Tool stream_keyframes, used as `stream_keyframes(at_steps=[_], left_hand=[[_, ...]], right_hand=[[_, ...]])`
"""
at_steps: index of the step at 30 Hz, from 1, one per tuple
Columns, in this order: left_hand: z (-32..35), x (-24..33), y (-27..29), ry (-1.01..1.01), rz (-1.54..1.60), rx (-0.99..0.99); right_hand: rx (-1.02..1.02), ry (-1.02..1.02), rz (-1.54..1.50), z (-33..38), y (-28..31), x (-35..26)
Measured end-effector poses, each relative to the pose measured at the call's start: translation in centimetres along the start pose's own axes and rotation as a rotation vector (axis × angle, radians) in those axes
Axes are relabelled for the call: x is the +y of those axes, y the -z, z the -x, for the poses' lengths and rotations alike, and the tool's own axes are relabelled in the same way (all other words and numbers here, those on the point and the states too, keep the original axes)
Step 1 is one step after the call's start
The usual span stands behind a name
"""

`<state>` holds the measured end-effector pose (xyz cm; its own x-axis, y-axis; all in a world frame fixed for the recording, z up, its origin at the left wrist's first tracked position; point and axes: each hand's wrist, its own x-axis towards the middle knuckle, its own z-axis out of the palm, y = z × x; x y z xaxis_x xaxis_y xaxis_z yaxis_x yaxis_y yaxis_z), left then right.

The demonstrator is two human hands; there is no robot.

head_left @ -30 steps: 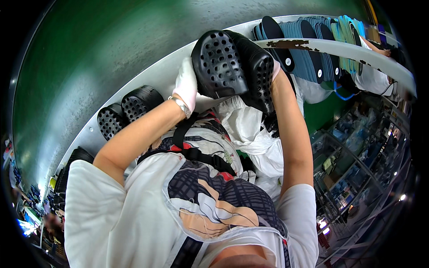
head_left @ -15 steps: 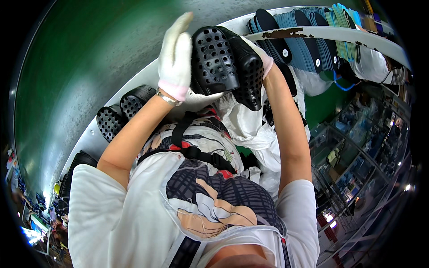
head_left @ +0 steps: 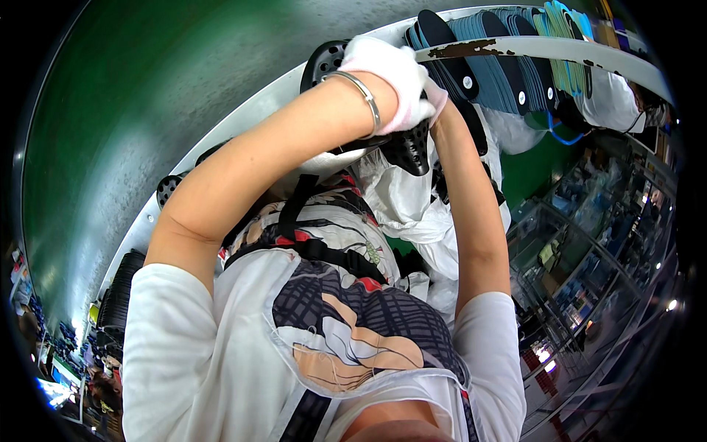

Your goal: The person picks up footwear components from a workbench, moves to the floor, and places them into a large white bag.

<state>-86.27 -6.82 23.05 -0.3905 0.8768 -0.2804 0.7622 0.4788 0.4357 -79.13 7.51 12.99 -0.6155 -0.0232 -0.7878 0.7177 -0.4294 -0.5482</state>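
Note:
My left hand, in a white glove with a metal bangle at the wrist, reaches across and presses down over a black perforated clog held up at head height. Another part of the black clogs shows behind my wrist. My right hand, also gloved, is mostly hidden behind the left one; only a strip of glove shows against the clog's right side, where it grips.
A white rusty rail carries a row of blue, black and teal insoles just right of my hands. White plastic bags hang below. More black clogs lie on a white ledge at left, before a green wall.
My left hand swung from the clogs' left side across and over them, now covering most of them. The clogs rose slightly toward the rail.

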Motion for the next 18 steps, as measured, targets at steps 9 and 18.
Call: stream_keyframes(at_steps=[9, 18], left_hand=[[-0.2, -1.1, -0.7, 0.048, -0.004, 0.039], [0.7, -1.7, -0.9, -0.06, 0.143, 0.262]], right_hand=[[0.19, 0.769, 0.437, 8.0, -0.2, 4.7], [0.616, 0.789, 0.791, 9.2, -4.3, 8.2]])
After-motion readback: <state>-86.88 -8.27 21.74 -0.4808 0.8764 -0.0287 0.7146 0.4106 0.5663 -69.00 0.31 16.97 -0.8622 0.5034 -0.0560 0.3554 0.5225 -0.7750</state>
